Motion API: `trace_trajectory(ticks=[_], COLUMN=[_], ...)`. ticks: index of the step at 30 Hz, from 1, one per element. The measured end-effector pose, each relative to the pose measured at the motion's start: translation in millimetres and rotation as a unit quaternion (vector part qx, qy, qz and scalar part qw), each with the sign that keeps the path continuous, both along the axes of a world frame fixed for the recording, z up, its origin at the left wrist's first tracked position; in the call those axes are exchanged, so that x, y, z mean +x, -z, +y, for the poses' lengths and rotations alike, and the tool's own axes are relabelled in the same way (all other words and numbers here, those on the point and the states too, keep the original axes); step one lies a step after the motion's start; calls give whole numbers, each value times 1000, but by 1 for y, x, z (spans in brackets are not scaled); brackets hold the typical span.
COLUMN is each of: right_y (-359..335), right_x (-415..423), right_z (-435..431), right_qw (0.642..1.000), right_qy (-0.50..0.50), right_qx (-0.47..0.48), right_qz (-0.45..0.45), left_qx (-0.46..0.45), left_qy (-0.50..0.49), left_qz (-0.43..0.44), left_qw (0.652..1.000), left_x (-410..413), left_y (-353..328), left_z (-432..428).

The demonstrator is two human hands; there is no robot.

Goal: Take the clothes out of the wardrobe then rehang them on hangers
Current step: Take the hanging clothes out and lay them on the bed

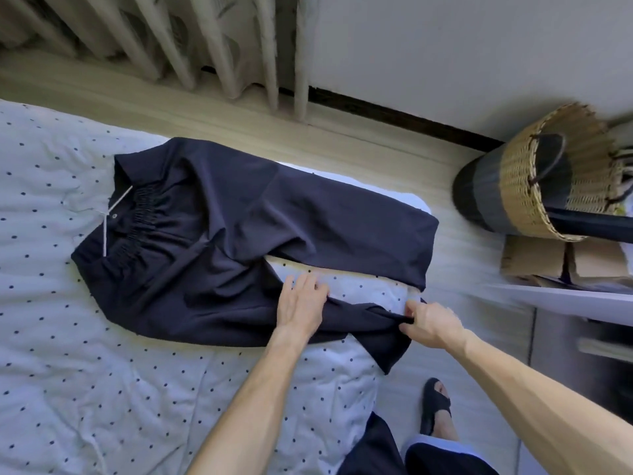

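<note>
Navy trousers [222, 217] lay spread on a white quilt [85, 371] dotted with dark spots, the gathered waistband to the left and the two legs splayed apart toward the right edge of the bed. A thin white cord [105, 231] crossed the waistband. The left hand [301, 303] rested flat on the nearer leg about halfway along, fingers straight and slightly spread, gripping nothing. The right hand [430, 323] pinched the same leg close to its hem, thumb and curled fingers bunching the cloth at the bed's edge, with the hem drooping past it. A wicker basket [534, 186] stood on the floor well to the right, a pleated curtain [205, 39] hung beyond the bed, and a foot in a dark sandal [435, 402] stood beside the bed.
</note>
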State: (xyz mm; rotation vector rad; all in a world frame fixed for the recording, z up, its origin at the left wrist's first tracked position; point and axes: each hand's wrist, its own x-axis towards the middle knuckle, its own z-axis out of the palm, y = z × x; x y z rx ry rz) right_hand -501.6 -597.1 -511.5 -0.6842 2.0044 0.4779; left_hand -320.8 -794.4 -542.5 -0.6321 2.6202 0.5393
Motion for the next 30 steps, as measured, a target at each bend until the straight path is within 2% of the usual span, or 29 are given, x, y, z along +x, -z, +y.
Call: trace_trajectory(ticks=[2, 4, 6, 8, 10, 12, 15, 17, 22, 26, 30], right_y=[-8, -15, -19, -23, -28, -32, -37, -44, -90, -153, -219], right_x=[-14, -23, -30, -36, -38, -33, -20, -15, -28, -53, -76], right_z=[9, 11, 9, 6, 6, 7, 10, 16, 46, 96, 167], right_qw=[998, 995, 984, 967, 966, 972, 983, 985, 973, 954, 920], right_qy=[-49, -70, -42, 15, 47, 48, 61, 66, 87, 111, 101], right_qx=[0, -23, -80, -131, -134, -127, -135, -150, -211, -273, -350], right_qz=[30, 68, 150, 216, 214, 190, 105, 56, 27, 53, 144], left_qx=[-19, -46, -80, -106, -130, -135, -106, -81, -55, -19, -27], left_qy=[12, -1, -38, -92, -135, -146, -88, -67, -54, -25, 27], left_qz=[8, 84, 174, 214, 191, 115, 0, -48, -116, -108, -27], left_qw=[1000, 995, 981, 967, 964, 973, 990, 993, 990, 994, 999], left_x=[-8, -21, -37, -51, -59, -60, -55, -51, -54, -84, -132], left_y=[-3, -10, -16, -21, -26, -28, -31, -39, -93, -155, -218], left_z=[-13, -23, -28, -34, -37, -32, -12, 5, 43, 75, 119])
